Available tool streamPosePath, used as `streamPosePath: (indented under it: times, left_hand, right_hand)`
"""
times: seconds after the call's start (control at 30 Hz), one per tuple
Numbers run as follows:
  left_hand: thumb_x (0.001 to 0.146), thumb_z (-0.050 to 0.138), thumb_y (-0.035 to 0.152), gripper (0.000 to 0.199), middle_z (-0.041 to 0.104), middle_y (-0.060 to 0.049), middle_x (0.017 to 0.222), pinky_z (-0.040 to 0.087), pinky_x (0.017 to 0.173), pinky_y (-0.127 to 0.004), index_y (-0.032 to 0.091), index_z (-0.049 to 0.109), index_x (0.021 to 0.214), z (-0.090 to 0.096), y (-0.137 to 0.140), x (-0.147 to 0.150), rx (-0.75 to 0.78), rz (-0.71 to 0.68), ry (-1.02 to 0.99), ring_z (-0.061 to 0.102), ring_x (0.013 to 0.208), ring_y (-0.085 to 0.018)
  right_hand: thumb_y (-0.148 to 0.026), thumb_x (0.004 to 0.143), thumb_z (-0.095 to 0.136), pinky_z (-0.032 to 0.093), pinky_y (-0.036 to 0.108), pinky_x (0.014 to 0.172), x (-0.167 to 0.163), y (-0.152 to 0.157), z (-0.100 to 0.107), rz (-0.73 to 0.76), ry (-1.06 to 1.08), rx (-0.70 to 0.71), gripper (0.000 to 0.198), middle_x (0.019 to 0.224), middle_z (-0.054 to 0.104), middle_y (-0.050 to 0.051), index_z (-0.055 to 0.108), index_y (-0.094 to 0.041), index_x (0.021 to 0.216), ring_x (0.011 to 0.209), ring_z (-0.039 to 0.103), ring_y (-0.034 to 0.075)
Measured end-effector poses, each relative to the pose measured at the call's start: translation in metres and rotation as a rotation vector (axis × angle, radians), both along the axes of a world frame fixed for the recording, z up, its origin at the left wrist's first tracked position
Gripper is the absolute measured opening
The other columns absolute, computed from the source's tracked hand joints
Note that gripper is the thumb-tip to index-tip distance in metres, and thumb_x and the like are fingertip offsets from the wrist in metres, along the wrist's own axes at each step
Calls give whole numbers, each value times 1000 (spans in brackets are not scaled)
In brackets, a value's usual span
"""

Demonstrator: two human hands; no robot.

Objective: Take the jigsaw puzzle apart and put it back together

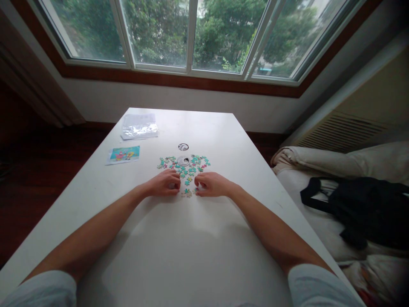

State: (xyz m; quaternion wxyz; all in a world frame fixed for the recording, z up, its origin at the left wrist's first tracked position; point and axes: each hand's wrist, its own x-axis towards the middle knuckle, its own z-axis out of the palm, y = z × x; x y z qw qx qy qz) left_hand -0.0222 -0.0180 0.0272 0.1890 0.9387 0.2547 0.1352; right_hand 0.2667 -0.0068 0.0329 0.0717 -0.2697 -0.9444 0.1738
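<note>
Loose jigsaw puzzle pieces (187, 172), mostly teal with some yellow and pink, lie scattered on the white table. My left hand (164, 182) rests at their left side with its fingers curled together; anything between the fingertips is hidden. Opposite it, my right hand (212, 184) pinches a small puzzle piece (197, 189) at the table surface. Between and just below the hands is a small cluster of puzzle pieces (186, 193). A round tin lid (183, 160) sits among the pieces, and a similar dark-rimmed disc (183, 147) lies behind it.
A picture card (124, 154) with cartoon figures lies on the table's left. Behind it is a clear plastic bag over papers (139, 126). The white table (185, 256) reaches toward a window wall. At right, a dark bag or garment (367, 209) lies on a pale bed.
</note>
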Motion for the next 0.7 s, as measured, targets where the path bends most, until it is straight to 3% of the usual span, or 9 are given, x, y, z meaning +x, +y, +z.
streamPosePath:
  times: [0.43,0.7]
  left_hand:
    - [89,70,38,20,64,-5,105,42,91,-36,26,68,105,-5,-16,16,185,85,79,56,100,-23]
    - [90,70,37,15,63,-5,102,42,91,-35,25,67,98,-8,-13,14,175,87,56,56,99,-22]
  right_hand:
    - [-28,84,71,32,24,66,3,6,-5,6,37,-83,15,79,60,-1,66,-20,96,69,50,13]
    - [-28,84,68,30,25,66,18,19,-11,-201,38,36,13,76,60,-2,62,-20,92,68,48,13]
